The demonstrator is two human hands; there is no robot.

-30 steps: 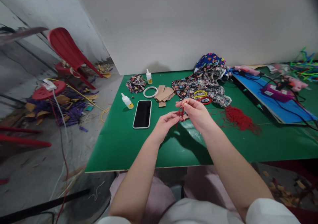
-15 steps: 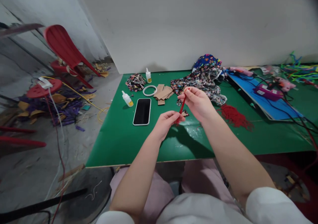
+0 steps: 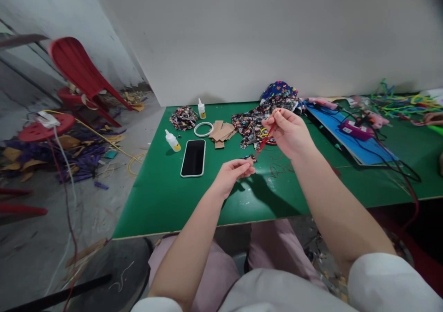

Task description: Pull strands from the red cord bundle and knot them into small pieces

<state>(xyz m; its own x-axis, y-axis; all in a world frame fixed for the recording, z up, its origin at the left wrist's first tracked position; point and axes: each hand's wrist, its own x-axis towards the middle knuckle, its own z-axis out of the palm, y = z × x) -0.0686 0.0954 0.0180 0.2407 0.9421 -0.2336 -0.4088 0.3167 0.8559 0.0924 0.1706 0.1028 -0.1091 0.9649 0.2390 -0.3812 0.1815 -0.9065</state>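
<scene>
A red thread tassel hangs at a slant from my right hand, whose thumb and fingers pinch its upper end. Its loose strands reach down toward my left hand. The left fingers are closed together just below the strand ends; whether they hold anything is hidden. Behind the tassel lie scissors with yellow on the handle, partly covered. Thin red threads are scattered on the green table below my right hand. A small patterned scrap lies just beyond my left fingertips.
Left of my hands are a phone, two glue bottles, a white ring, cardboard pieces and floral fabric. To the right, a blue folder lies under cables. Another person's hand shows at the far right edge.
My right hand has moved up and right with the tassel, drawing its strands out of my left hand's grip. The view has shifted slightly, and the red thread pile is now mostly behind my right arm.
</scene>
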